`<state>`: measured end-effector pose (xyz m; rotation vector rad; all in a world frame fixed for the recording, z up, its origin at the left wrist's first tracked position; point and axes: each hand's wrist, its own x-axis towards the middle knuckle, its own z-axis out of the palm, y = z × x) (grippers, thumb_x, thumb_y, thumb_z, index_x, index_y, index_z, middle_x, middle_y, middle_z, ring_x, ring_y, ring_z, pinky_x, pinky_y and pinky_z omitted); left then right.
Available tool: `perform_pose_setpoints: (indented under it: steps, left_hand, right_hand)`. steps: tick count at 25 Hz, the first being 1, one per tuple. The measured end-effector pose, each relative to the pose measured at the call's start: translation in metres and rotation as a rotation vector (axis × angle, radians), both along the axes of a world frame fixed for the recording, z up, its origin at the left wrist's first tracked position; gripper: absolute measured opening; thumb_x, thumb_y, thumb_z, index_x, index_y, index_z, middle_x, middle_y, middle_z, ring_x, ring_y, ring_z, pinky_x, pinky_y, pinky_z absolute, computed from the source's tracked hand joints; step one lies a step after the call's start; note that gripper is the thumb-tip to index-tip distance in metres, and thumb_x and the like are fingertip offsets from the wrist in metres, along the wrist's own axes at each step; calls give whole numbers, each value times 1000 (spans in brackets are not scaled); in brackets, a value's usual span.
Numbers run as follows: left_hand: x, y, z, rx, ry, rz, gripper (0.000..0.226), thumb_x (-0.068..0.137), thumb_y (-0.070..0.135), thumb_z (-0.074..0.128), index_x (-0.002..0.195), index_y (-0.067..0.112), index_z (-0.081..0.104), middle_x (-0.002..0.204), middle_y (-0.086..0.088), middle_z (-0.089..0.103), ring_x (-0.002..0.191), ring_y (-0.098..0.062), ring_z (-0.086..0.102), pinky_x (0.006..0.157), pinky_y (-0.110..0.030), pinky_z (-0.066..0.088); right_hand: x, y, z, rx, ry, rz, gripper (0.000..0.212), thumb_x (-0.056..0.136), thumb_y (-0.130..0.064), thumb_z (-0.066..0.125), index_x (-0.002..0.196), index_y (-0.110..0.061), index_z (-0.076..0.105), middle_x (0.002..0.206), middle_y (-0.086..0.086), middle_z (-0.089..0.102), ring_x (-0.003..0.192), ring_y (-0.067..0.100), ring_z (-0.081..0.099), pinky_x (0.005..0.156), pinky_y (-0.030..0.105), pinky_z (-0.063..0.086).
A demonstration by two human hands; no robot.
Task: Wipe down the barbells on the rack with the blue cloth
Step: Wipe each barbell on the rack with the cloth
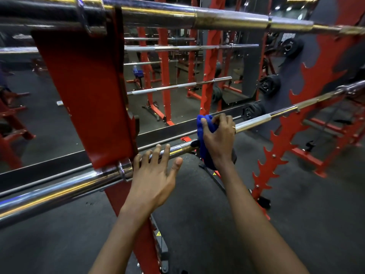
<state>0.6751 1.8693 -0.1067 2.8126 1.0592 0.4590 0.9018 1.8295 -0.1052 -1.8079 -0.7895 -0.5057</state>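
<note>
— Down at the near end of the lower barbell (59,186), just beside the red rack upright (88,95), the left hand (156,173) lies flat over the bar, fingers straight, holding nothing.
— Steadying it, I'd say. And further along?
— Right hand (217,139), grip curled tight round the blue cloth (205,123), which is bunched around the shaft midway along the rack.
— Good wrap. Best keep the cloth closed round the bar and run full strokes toward the far upright (286,131), left hand stopping any roll.
— Top barbell (217,18) waits above on the rack; by my reckoning that one comes after.
</note>
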Motion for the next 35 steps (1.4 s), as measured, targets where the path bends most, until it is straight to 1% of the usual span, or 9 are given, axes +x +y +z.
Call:
perform_pose_setpoints:
  steps: [5, 9, 12, 18, 23, 28, 30, 32, 35]
  left_hand:
    - [7, -3, 6, 90, 177, 59, 69, 103, 60, 20, 162, 27, 9, 167, -8, 20, 153, -31, 20, 124, -49, 13]
    - [33, 6, 11, 180, 113, 8, 57, 102, 57, 26, 144, 23, 44, 141, -3, 56, 132, -24, 48, 111, -40, 34]
    - [46, 20, 13, 98, 109, -17, 49, 105, 55, 27, 146, 34, 42, 146, 9, 53, 128, -24, 53, 99, -43, 43]
    - [46, 23, 11, 87, 128, -18, 55, 104, 59, 22, 155, 43, 28, 157, 12, 41, 130, -23, 53, 98, -45, 47]
    - [47, 23, 13, 63, 114, -6, 54, 104, 59, 20, 157, 47, 24, 163, 13, 32, 134, -22, 50, 103, -41, 46]
    - [46, 20, 17, 65, 54, -5, 53, 104, 62, 18, 154, 48, 30, 156, 18, 43, 130, -18, 53, 97, -37, 46]
    - [44, 18, 17, 84, 48, -8, 57, 102, 66, 17, 153, 48, 35, 153, 20, 47, 127, -17, 55, 96, -36, 47]
    - [44, 18, 17, 86, 37, -14, 53, 103, 64, 21, 152, 50, 35, 151, 21, 48, 125, -16, 55, 95, -35, 46]
    - [44, 20, 16, 56, 22, -6, 52, 102, 62, 21, 151, 51, 36, 148, 24, 50, 123, -13, 55, 94, -36, 45]
  right_hand:
    - [-5, -24, -46, -290, -419, 273, 57, 96, -58, 57, 142, -26, 58, 157, -2, 44, 154, 29, 25, 125, 47, 20]
    - [66, -25, -35, -50, -318, 222, 39, 95, -38, 66, 131, -22, 67, 145, 1, 58, 137, 24, 50, 112, 50, 41]
    - [58, -18, -39, 52, -52, 54, 51, 93, -36, 68, 139, -16, 57, 142, 4, 59, 130, 24, 54, 109, 50, 45]
    - [53, -26, -59, -6, -406, 347, 57, 97, -35, 69, 145, -7, 54, 152, 10, 51, 144, 26, 46, 115, 47, 42]
    - [26, -3, -61, 431, 305, 51, 57, 102, -30, 62, 154, -17, 42, 159, 7, 39, 148, 20, 38, 122, 46, 33]
    - [-48, 28, -85, 949, 1209, 397, 65, 91, -65, 54, 137, -18, 58, 122, 11, 71, 111, 29, 68, 105, 53, 51]
    - [-46, 29, -76, 1058, 1310, 633, 51, 95, -58, 48, 107, -11, 64, 82, 7, 70, 72, 20, 66, 73, 40, 58]
    - [-12, 33, -55, 1215, 1384, 910, 44, 101, -53, 42, 71, -22, 48, 52, -6, 42, 43, 9, 40, 46, 25, 34]
    - [14, 23, -42, 1233, 1423, 927, 32, 101, -46, 43, 78, -26, 49, 62, -9, 23, 50, 8, 28, 54, 26, 32]
